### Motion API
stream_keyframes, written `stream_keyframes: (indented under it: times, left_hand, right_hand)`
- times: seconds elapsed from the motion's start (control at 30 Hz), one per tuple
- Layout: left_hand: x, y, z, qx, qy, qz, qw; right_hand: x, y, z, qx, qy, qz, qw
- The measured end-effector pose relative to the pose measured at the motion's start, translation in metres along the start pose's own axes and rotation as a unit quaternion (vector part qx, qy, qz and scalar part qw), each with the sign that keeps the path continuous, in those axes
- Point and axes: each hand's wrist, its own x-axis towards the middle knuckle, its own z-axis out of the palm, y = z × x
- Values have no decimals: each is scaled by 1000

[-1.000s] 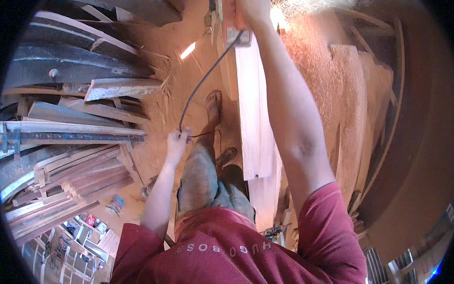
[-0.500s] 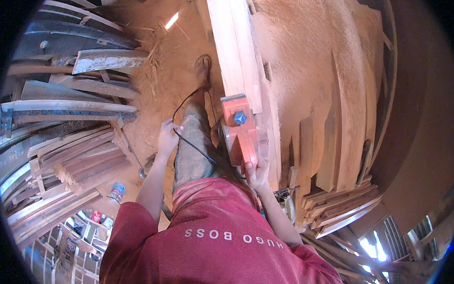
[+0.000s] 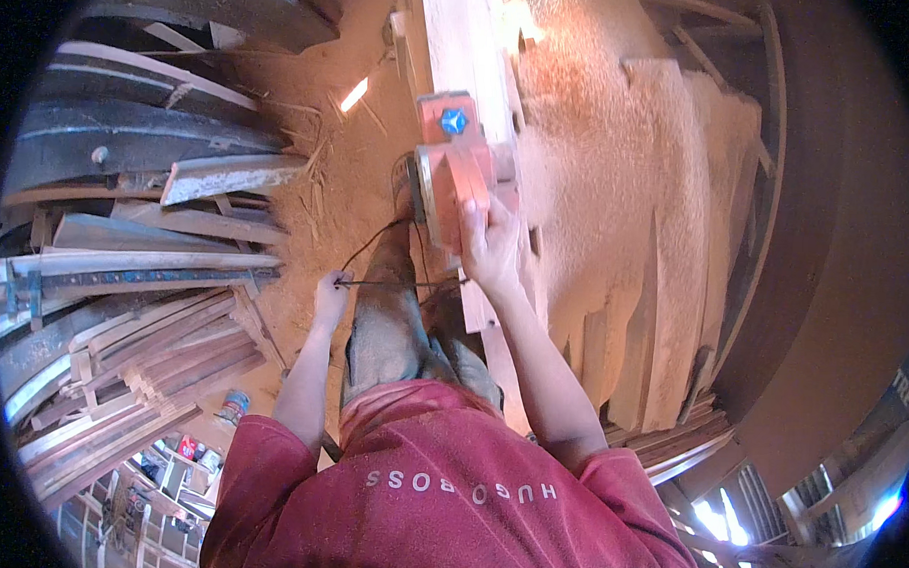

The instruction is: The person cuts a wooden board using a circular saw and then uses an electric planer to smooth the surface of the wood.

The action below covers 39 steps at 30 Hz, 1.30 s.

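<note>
Head view, planer: the orange planer (image 3: 463,179) is sitting over the pale board (image 3: 463,34), its body overhanging the board's left edge; its blue knob (image 3: 453,121) is facing up.
Right hand: the right hand (image 3: 493,247) is gripping the planer's rear handle, its fingers wrapping round it.
Left hand: the left hand (image 3: 331,298) is holding the black cord (image 3: 404,283) out to the side, its fingers pinching it.
Cord: 1 stretch is running across toward the planer, and another is curving up by the leg.
Progress: planing seems to be under way, with the board showing beyond the planer at both ends; how much is done and how much is left, I cannot tell.
Sawdust: loose sawdust (image 3: 588,179) is covering the planks on the right.
Left side: stacked timber (image 3: 192,345) is lying near 1 small can (image 3: 233,407).
</note>
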Motion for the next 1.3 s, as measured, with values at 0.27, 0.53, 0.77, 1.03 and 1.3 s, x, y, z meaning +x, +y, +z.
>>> stream_keyframes:
  times: [0.27, 0.53, 0.77, 1.03, 1.3]
  left_hand:
    - [74, 99, -9, -113, -104, -103, 983]
    - [99, 216, -5, -231, -88, -23, 969]
    - [45, 74, -12, -71, -97, -44, 992]
    - [-67, -1, 15, 119, -95, 7, 988]
    - [-105, 29, 16, 201, -149, 92, 964]
  right_hand:
    - [229, -110, 48, 29, 88, -197, 976]
    - [355, -182, 40, -26, 180, -324, 928]
    - [171, -88, 27, -47, 89, -120, 988]
    - [-191, 111, -28, 20, -29, 39, 999]
    - [-292, 154, -35, 43, -12, 21, 999]
